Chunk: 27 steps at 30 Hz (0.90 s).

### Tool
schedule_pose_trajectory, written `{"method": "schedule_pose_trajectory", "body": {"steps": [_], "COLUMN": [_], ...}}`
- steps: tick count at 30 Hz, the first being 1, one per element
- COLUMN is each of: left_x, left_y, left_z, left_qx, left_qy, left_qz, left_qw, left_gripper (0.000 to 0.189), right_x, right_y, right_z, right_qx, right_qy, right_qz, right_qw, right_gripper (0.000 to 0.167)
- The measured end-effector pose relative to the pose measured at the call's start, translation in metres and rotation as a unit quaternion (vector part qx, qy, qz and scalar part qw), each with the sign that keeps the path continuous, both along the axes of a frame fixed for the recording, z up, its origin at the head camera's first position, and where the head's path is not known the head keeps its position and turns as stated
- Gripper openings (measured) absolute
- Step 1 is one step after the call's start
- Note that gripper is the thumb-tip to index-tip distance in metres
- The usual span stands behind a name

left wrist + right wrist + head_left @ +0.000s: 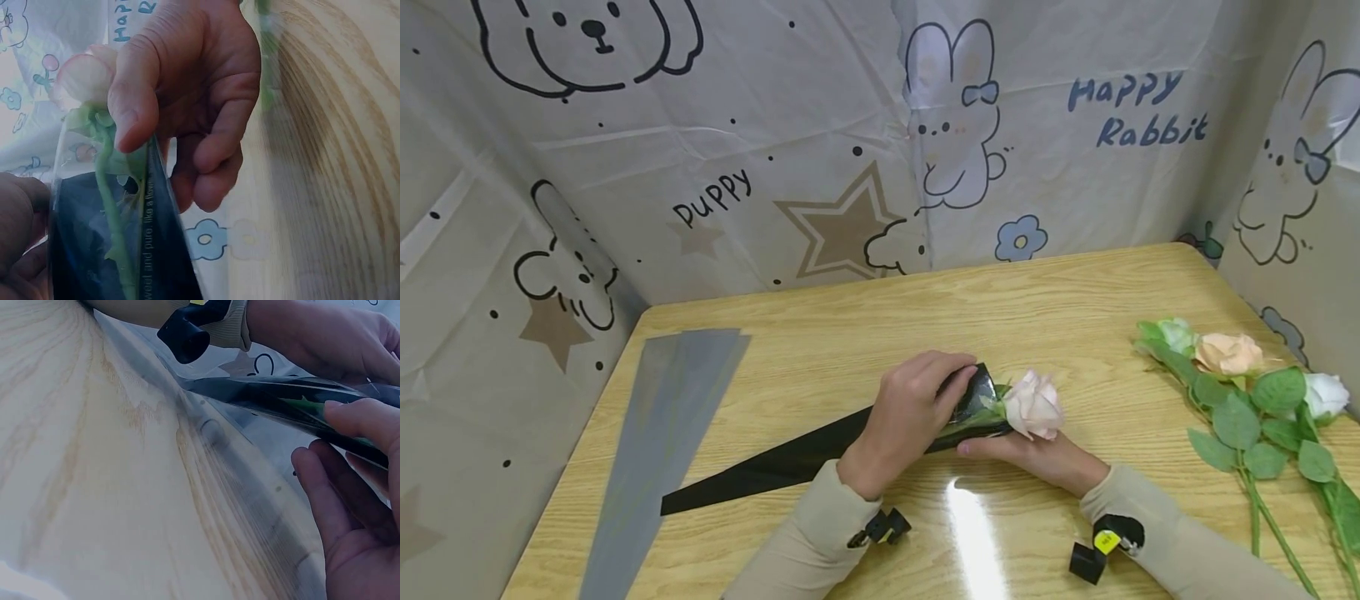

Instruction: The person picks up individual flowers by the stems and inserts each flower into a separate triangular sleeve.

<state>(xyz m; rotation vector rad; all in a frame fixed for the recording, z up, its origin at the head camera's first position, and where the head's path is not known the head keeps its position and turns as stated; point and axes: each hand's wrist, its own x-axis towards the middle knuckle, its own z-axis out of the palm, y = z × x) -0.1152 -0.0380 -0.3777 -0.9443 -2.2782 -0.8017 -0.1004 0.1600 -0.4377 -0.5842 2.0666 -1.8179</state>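
A pale pink rose [1033,406] lies in a long, tapering black flower sleeve [767,458] with a clear front. Its bloom sticks out of the wide end, and the green stem [111,212] shows through the clear film. My left hand [910,417] grips the sleeve near its opening from above, fingers at the upper edge. At the lower edge, just below the bloom, my right hand [1037,458] holds the sleeve with its thumb [356,417] on the film; its other fingers are loosely curled, partly hidden behind. Lettering runs along one side of the sleeve in the left wrist view.
Flat greyish translucent sleeves [662,433] lie stacked on the left of the wooden table [820,350]. On the right are several stemmed roses, among them a peach rose [1228,354] and a white rose [1326,395]. A printed curtain [820,100] encloses the table.
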Motion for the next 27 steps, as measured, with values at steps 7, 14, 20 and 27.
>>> {"method": "schedule_pose_trajectory", "body": {"steps": [7, 14, 20, 27], "left_x": [-0.001, -0.004, -0.005, -0.009], "left_y": [-0.004, -0.008, -0.012, -0.018], "left_z": [0.005, 0.009, 0.013, 0.017], "left_qx": [0.017, 0.044, 0.054, 0.069], "left_qy": [0.042, 0.053, 0.056, 0.066], "left_qz": [0.007, 0.009, 0.021, 0.037], "left_qw": [0.9990, 0.9976, 0.9967, 0.9948], "left_gripper": [0.012, 0.011, 0.010, 0.010], "right_x": [-0.004, -0.008, -0.013, -0.015], "right_y": [-0.001, 0.003, 0.008, 0.015], "right_z": [0.003, -0.004, -0.005, 0.006], "right_qx": [-0.037, -0.043, -0.013, 0.017], "right_qy": [0.010, -0.023, -0.056, -0.061], "right_qz": [0.031, -0.003, -0.043, -0.119], "right_qw": [0.9988, 0.9988, 0.9974, 0.9909], "right_gripper": [0.036, 0.038, 0.059, 0.065]}}
